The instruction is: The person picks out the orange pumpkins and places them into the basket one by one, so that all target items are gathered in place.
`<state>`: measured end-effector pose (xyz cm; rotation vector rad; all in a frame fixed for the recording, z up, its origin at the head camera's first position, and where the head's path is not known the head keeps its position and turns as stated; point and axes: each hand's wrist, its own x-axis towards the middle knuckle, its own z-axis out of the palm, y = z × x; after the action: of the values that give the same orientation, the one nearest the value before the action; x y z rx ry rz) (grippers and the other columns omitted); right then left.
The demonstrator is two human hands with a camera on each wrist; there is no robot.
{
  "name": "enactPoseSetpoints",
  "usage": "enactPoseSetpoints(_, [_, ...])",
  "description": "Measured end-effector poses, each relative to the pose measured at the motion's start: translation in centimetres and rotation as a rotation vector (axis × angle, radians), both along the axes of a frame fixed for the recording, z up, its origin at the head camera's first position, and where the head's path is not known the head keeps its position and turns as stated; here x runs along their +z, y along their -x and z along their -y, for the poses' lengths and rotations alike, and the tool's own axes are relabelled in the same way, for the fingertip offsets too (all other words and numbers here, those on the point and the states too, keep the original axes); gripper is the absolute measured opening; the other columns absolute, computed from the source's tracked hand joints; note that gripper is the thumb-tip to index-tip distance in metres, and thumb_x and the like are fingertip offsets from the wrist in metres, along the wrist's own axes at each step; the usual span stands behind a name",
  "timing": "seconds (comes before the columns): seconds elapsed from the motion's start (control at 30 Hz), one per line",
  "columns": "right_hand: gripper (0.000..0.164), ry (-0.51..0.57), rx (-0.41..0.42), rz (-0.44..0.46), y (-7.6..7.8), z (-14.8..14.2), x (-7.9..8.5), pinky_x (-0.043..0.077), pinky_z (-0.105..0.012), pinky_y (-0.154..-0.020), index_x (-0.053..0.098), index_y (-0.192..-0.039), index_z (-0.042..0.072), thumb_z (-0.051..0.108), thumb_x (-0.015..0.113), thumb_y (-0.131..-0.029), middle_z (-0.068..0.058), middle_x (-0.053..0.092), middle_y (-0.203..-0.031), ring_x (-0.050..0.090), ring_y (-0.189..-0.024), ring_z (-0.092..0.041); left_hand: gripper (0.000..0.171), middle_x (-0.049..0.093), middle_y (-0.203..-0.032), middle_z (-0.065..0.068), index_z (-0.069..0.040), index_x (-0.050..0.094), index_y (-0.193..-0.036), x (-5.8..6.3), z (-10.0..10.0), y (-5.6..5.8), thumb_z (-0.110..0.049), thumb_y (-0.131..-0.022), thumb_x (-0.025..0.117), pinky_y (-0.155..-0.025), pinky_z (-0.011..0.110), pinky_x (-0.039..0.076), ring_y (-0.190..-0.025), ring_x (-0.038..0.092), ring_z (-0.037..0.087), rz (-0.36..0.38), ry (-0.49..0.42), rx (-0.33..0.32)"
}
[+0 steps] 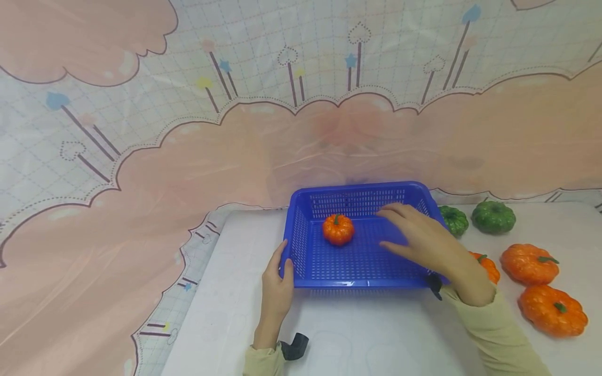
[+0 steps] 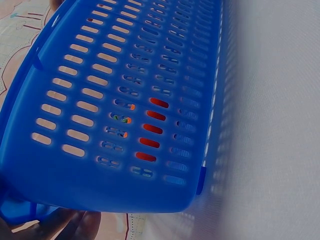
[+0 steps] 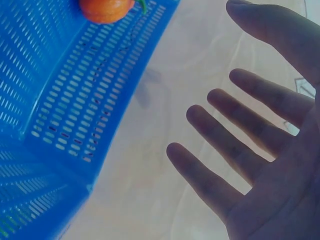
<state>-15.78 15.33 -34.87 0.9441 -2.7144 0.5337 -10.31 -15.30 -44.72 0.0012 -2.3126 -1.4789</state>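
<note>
A blue plastic basket (image 1: 367, 284) with slotted walls stands on the white table, one small orange pumpkin (image 1: 338, 230) with a green stem inside it, left of the middle. My left hand (image 1: 275, 292) holds the basket's left rim near the front corner; in the left wrist view its fingers (image 2: 82, 225) show at the rim. Over the basket's right part hovers my right hand (image 1: 418, 237), fingers spread and nothing held. The right wrist view shows that hand (image 3: 285, 185) apart from the basket's wall, with the pumpkin (image 3: 105, 10) at the top edge.
Right of the basket lie two green pumpkins (image 1: 494, 217) (image 1: 453, 221) at the back. Nearer are a small orange pumpkin (image 1: 486, 267), partly behind the right forearm, and two larger orange ones (image 1: 529, 263) (image 1: 553, 311). A patterned cloth (image 1: 357, 141) hangs behind the table.
</note>
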Motion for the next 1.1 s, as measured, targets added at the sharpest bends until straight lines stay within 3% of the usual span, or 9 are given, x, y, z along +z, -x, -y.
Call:
enactPoseSetpoints(0.4, [0.057, -0.006, -0.027, 0.013, -0.6, -1.5, -0.4, 0.045, -0.06, -0.104, 0.058, -0.133, 0.001, 0.028, 0.077, -0.087, -0.02, 0.056, -0.135, 0.05, -0.129, -0.04, 0.044, 0.047, -0.15, 0.017, -0.006, 0.048, -0.145, -0.1, 0.0, -0.1, -0.006, -0.102, 0.048, -0.117, 0.049, 0.034, -0.142, 0.041, 0.033, 0.004, -0.004, -0.002])
enactPoseSetpoints(1.1, [0.055, 0.034, -0.032, -0.043, -1.1, -4.4, -0.9, 0.045, -0.063, -0.101, 0.059, -0.13, 0.0, 0.022, 0.08, -0.083, -0.023, 0.058, -0.131, 0.053, -0.124, -0.044, 0.044, 0.048, -0.15, 0.017, -0.005, 0.048, -0.145, 0.1, -0.1, 0.0, -0.006, -0.101, 0.049, -0.117, 0.048, 0.035, -0.141, 0.042, 0.033, 0.003, 0.009, 0.009])
